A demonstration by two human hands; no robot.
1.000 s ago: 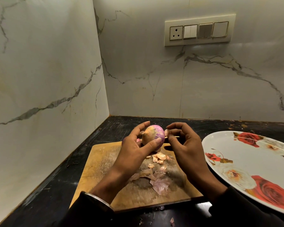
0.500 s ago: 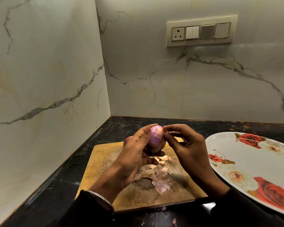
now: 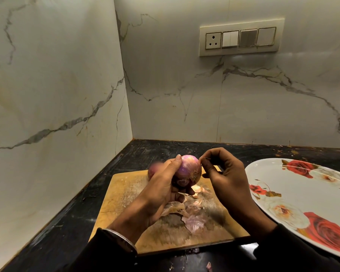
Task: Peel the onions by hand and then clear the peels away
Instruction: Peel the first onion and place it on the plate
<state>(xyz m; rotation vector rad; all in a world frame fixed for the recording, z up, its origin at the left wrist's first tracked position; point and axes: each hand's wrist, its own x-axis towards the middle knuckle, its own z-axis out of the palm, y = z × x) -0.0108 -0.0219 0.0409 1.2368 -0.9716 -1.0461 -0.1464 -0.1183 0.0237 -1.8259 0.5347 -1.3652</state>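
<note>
Where marble walls (image 3: 243, 107) meet; black counter (image 3: 71, 222).

Kitchen corner, black stone counter (image 3: 71, 222).
Worn wooden chopping board (image 3: 126, 193) near centre; white oval rose-printed platter (image 3: 302, 185) right; cream switch-and-socket panel (image 3: 241, 37) on veined marble wall (image 3: 243, 99), far right.

A second onion (image 3: 152, 170) behind the left hand (image 3: 161, 191) is blurred and mostly covered by it. That hand hides the underside of the held onion (image 3: 188, 171). The flowered plate (image 3: 302, 195) runs off the right edge. Whether the right hand (image 3: 224, 179) pinches a shred of skin is too small to tell.
</note>
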